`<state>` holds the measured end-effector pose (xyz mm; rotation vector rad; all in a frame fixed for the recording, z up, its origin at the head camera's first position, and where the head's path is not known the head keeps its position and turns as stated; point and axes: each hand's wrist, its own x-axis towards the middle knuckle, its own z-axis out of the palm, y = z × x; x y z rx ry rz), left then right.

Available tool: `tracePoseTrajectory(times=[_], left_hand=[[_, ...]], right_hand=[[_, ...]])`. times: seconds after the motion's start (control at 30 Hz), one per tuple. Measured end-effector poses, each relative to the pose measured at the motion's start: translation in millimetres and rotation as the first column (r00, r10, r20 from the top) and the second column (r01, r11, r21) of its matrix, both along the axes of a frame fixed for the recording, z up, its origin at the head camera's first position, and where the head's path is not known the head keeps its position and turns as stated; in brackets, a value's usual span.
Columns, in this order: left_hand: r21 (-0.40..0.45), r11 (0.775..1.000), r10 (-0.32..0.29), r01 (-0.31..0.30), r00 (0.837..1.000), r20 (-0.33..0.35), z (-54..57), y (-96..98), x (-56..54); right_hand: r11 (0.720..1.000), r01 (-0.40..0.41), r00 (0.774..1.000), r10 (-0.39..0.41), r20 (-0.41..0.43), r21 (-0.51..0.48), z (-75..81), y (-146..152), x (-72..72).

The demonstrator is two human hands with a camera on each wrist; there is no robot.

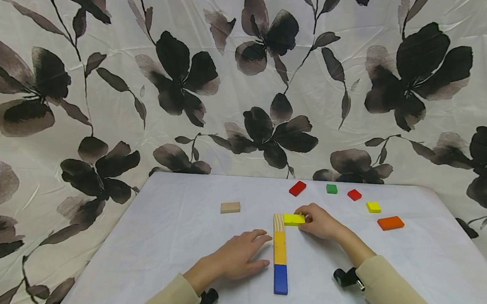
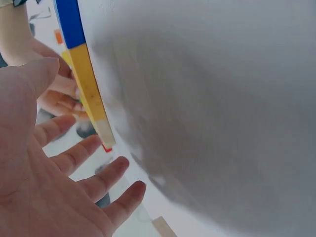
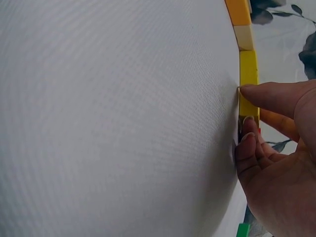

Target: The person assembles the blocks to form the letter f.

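A straight row of blocks lies on the white table: a blue block (image 1: 281,279) nearest me, an orange-yellow block (image 1: 279,248) in the middle and a pale wood block (image 1: 279,222) at the far end. To the right of that pale end, a bright yellow block (image 1: 293,220) lies crosswise, forming a corner. My right hand (image 1: 320,222) pinches its right end; in the right wrist view the thumb lies along one side of the yellow block (image 3: 248,66). Left of the row, my left hand (image 1: 238,255) hovers with fingers spread, holding nothing, its fingertips beside the orange-yellow block.
A loose pale wood block (image 1: 230,207) lies at the back left. Along the back right are a red block (image 1: 297,188), a green block (image 1: 331,189), a smaller red block (image 1: 354,195), a small yellow block (image 1: 373,207) and an orange block (image 1: 390,223). Flowered cloth hangs behind.
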<state>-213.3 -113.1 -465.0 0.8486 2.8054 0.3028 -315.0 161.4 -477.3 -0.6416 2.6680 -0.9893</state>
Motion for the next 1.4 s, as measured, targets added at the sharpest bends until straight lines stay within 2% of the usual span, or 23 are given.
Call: tracePoseTrajectory(times=[0.23,0.4,0.57,0.67,0.8,0.9,1.13,1.27,1.4], left_hand=[[0.073,0.996,0.045,-0.041,0.998,-0.045,8.8,-15.0,-8.6],[0.123,0.990,0.087,-0.072,0.989,-0.119,12.9,-30.7,-19.6],[0.185,0.976,0.143,-0.114,0.978,-0.152,13.0,-49.7,-34.0],[0.228,0.964,0.173,-0.138,0.975,-0.141,11.6,-59.9,-42.7],[0.283,0.934,0.248,-0.218,0.966,-0.074,9.6,-68.5,-53.4],[0.307,0.907,0.313,-0.287,0.949,-0.040,8.8,-71.4,-61.8],[0.327,0.854,0.433,-0.405,0.901,-0.015,5.7,-74.0,-78.8],[0.337,0.830,0.468,-0.444,0.884,0.010,-0.2,-76.3,-86.4],[0.350,0.819,0.473,-0.454,0.880,0.036,-6.5,-78.1,-93.2]], right_hand=[[1.000,0.002,1.000,-0.002,0.007,-0.008,-0.1,1,-1.2],[1.000,0.008,1.000,-0.008,0.012,-0.005,-0.2,2,-0.9],[1.000,0.008,1.000,-0.008,0.010,-0.005,0.5,2,0.1],[1.000,0.002,1.000,-0.002,0.005,-0.006,1.0,1,0.9],[1.000,-0.005,1.000,0.005,0.003,-0.007,1.5,1,1.5],[1.000,0.002,1.000,-0.002,0.006,-0.004,1.8,1,1.2],[1.000,0.001,1.000,-0.001,0.004,-0.013,1.0,1,-1.0],[1.000,0.003,1.000,-0.003,0.010,-0.018,-1.5,2,-1.9],[1.000,0.006,1.000,-0.005,0.013,-0.019,-3.4,2,-2.4]])
